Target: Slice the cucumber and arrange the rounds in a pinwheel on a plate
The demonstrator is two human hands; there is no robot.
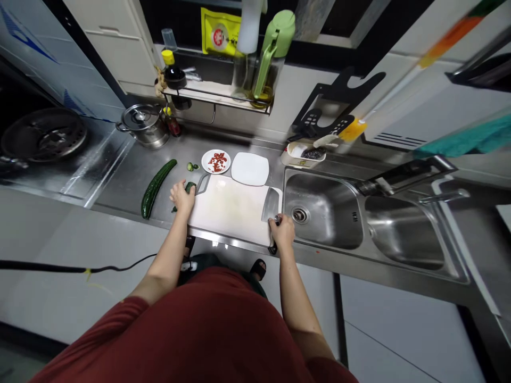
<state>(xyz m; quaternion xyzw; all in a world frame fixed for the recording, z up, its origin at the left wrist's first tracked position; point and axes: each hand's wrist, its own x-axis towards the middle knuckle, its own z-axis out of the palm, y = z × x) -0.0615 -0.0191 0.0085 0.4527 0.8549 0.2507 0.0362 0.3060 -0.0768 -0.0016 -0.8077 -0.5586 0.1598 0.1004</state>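
Observation:
My left hand point(182, 199) is closed around a dark green cucumber point(190, 186), whose end shows past the fingers; the palm hides its middle. It is at the left edge of a white cutting board point(227, 210), beside the board's grey handle. In my right hand point(283, 232) is the handle of a cleaver, its broad blade point(270, 204) over the board's right end. A longer whole cucumber point(157, 187) lies on the steel counter to the left. Small cucumber end pieces point(190, 167) lie behind my left hand.
Behind the board are a plate of chopped red pieces point(216, 161) and a white square plate point(249, 168). A lidded pot point(144, 125) stands back left, a double sink point(325, 213) to the right. A wall rack point(215, 94) holds bottles.

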